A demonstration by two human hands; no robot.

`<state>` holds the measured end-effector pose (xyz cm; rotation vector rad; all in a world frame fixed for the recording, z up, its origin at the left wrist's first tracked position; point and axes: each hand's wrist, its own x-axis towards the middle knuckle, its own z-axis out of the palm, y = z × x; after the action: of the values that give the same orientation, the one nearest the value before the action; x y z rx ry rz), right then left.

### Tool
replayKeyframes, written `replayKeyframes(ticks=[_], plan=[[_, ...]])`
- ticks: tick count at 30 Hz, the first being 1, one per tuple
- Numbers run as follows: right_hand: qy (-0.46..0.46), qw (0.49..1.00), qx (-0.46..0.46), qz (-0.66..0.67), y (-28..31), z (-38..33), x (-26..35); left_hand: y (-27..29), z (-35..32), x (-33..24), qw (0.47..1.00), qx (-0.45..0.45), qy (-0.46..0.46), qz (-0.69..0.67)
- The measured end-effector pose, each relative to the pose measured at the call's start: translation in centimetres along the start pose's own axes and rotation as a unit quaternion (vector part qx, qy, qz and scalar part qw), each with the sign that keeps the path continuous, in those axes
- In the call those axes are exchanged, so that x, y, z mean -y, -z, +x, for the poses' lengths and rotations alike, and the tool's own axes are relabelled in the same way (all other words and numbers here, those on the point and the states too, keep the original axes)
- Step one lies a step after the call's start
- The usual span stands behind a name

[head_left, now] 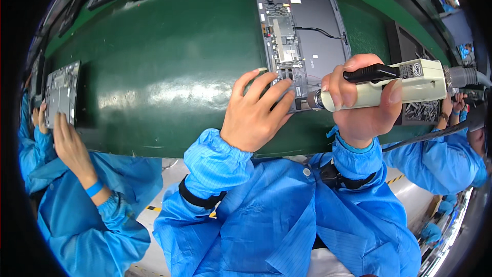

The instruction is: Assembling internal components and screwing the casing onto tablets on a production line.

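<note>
The opened grey laptop chassis (307,36) lies on the green bench (164,72) near its front edge. The left hand (256,110) rests spread on its near corner; the right hand (361,105) grips a cream electric screwdriver (389,87) just beside it.

Not much in the way of labels here. You've got a small round dark badge with a pale ring (417,68) on the side of the cream plastic electric screwdriver body (410,84), up near its cable end. Inside the opened grey laptop base (312,31) on the green bench (169,66) there's a little white rectangular sticker (295,1) near the far edge. No packages, signs or lit screens that you can make out.
</note>
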<state>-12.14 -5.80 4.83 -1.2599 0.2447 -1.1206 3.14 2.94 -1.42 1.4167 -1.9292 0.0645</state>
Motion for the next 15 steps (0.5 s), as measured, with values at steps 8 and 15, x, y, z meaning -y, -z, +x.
replayKeyframes(ticks=[8, 15], plan=[[-0.038, 0.999, -0.008, -0.014, -0.1, -0.3, -0.8, -0.4, -0.7, -0.2, 1.0, -0.018, 0.008, -0.002], [-0.044, 0.99, 0.022, -0.134, -1.8, -1.2, -0.5, -0.8, -0.7, 0.2, 0.999, -0.036, -0.01, 0.025]])
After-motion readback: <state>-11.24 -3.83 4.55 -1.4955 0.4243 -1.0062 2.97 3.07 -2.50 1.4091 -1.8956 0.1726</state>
